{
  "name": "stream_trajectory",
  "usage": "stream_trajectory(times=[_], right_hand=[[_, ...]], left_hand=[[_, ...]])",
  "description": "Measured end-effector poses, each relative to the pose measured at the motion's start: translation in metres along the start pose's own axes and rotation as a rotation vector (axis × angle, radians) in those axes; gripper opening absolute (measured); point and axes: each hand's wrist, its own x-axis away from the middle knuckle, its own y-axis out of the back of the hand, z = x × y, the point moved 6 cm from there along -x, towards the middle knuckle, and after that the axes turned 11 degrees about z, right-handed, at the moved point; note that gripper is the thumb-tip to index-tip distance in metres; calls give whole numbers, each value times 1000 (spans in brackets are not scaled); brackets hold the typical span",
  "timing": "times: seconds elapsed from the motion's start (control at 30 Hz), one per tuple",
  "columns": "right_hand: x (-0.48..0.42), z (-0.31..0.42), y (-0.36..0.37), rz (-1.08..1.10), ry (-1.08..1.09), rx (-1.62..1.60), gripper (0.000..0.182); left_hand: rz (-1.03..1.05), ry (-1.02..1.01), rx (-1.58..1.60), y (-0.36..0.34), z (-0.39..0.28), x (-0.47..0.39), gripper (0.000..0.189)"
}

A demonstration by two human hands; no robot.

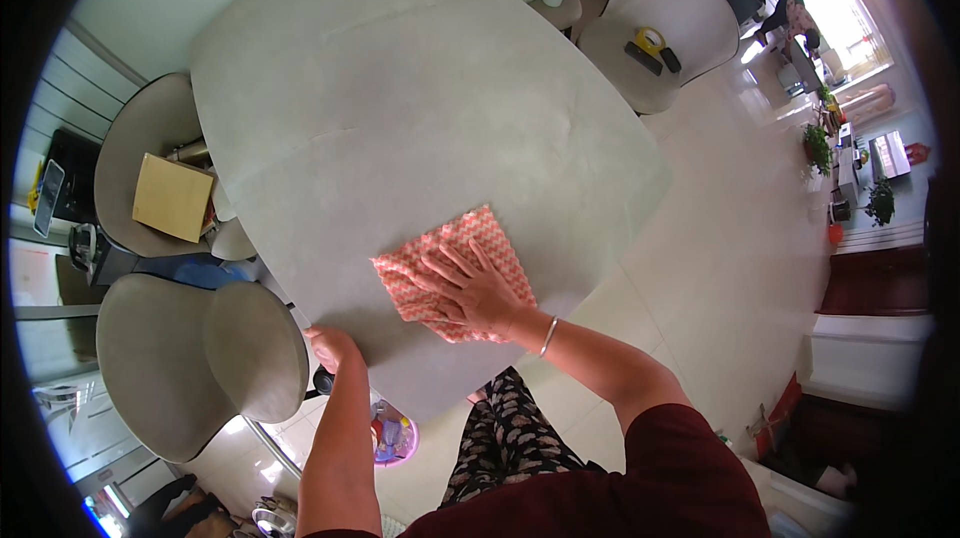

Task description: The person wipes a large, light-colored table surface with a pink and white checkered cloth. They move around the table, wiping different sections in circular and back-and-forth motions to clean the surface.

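Note:
My right hand [480, 294] lies flat on a red-and-white zigzag-patterned cloth [469, 227], its fingers spread and pointing up and left. The cloth is partly rumpled under the palm and rests on a grey table [420, 110] with faint creases or marks on its top. At the table's left edge, my left hand [335, 349] curls its fingers over the rim. Part of that grip is hidden by the hand itself.
Two padded chairs stand at left; one [259, 350] is close to my left arm, the other holds a cardboard box [172, 197]. Another chair [660, 5] bears yellow tape [649, 39]. A pink basin [397, 442] is on the floor. A person [799, 20] bends near the far window.

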Motion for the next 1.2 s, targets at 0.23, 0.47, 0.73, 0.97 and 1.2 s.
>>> stream_trajectory(times=[0.23,0.47,0.73,0.97,1.2], right_hand=[[62,-219,49,-206,-522,417,49],[-10,-77,48,-225,-627,78,54],[-14,-22,76,35,-66,-513,35],[24,-194,84,-308,-820,72,48],[-32,34,-2,191,25,-62,64]], left_hand=[[35,62,-2,11,-8,8,69],[135,112,33,17,-12,15,73],[198,122,43,28,-12,17,76],[264,160,33,20,-15,27,74],[301,189,107,29,-17,26,74]])
